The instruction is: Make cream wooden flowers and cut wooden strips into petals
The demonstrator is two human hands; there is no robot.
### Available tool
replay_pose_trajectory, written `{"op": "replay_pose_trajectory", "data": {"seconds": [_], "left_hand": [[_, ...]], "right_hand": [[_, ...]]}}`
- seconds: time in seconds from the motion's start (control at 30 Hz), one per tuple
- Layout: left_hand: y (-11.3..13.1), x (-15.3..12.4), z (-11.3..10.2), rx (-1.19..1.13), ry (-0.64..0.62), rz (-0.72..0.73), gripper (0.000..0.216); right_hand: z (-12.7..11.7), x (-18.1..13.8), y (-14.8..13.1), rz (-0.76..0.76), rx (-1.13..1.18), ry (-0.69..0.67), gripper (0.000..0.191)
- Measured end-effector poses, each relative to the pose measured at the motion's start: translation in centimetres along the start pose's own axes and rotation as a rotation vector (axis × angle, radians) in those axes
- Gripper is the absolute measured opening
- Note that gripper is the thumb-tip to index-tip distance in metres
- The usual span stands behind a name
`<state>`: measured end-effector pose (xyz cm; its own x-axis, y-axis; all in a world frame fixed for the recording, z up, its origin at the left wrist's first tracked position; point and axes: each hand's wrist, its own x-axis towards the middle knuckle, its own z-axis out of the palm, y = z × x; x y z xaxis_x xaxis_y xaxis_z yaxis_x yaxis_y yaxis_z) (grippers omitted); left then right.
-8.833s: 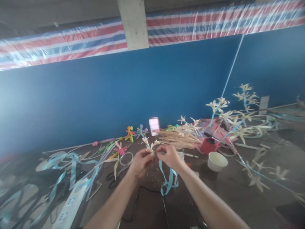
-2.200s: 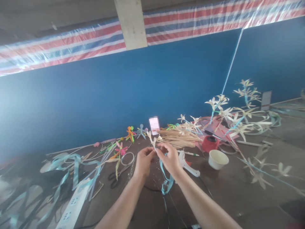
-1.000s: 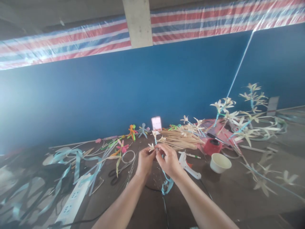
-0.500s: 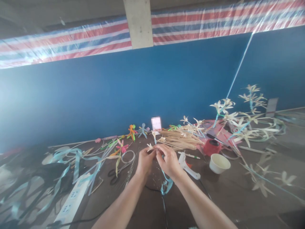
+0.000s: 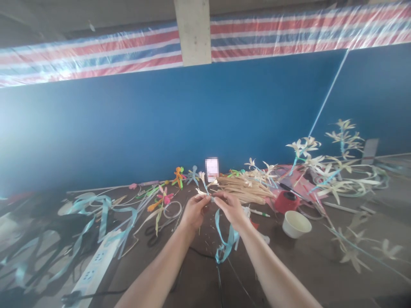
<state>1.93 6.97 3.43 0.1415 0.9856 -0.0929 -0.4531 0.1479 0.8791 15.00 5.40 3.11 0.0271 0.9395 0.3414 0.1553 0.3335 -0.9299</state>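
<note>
My left hand (image 5: 194, 211) is closed in a pinch on the stem of a small spray of cream flowers (image 5: 202, 177) above the table's middle. The petals fan out just beyond the fingertips, and light blue wrapping shows on the stem. My right hand (image 5: 232, 208) pinches a light blue ribbon (image 5: 231, 238) against that stem, its fingertips almost touching those of the left. The ribbon's loose end hangs in a curl below the right hand. A white glue gun (image 5: 246, 211) lies partly hidden behind the right wrist. The fingers cover part of the stem.
A cream bowl (image 5: 297, 224) and a red tape roll (image 5: 287, 202) stand at right. Finished flower sprays (image 5: 334, 171) crowd the right back. Pale dried strips (image 5: 247, 188) lie behind my hands. At left are a power strip (image 5: 93, 267), black scissors (image 5: 154, 235) and loose ribbons (image 5: 104, 214).
Both hands have turned slightly and now hold the stem so more flowers show above them. The hanging ribbon is spread wider, and my right forearm covers more of the glue gun.
</note>
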Motion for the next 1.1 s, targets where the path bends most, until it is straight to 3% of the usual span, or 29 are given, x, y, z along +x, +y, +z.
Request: {"op": "replay_pose_trajectory", "data": {"seconds": [0.07, 0.23, 0.33, 0.57, 1.1], "left_hand": [[0.1, 0.0, 0.1, 0.014, 0.001, -0.001, 0.022], [-0.2, 0.1, -0.4, 0.037, -0.029, 0.027, 0.019], [-0.5, 0.2, -0.8, 0.046, -0.037, 0.03, 0.017], [-0.6, 0.2, -1.1, 0.036, -0.024, 0.016, 0.018], [-1.0, -0.3, -0.9, 0.083, 0.013, -0.018, 0.021]], "right_hand": [[0.1, 0.5, 0.1, 0.022, 0.012, -0.057, 0.021], [0.5, 1.0, 0.1, 0.021, -0.068, 0.004, 0.014], [0.6, 1.1, 0.2, 0.061, -0.047, -0.026, 0.011], [0.4, 1.6, 0.3, 0.14, -0.04, -0.122, 0.019], [0.6, 1.2, 1.5, 0.195, 0.06, -0.096, 0.013]]}}
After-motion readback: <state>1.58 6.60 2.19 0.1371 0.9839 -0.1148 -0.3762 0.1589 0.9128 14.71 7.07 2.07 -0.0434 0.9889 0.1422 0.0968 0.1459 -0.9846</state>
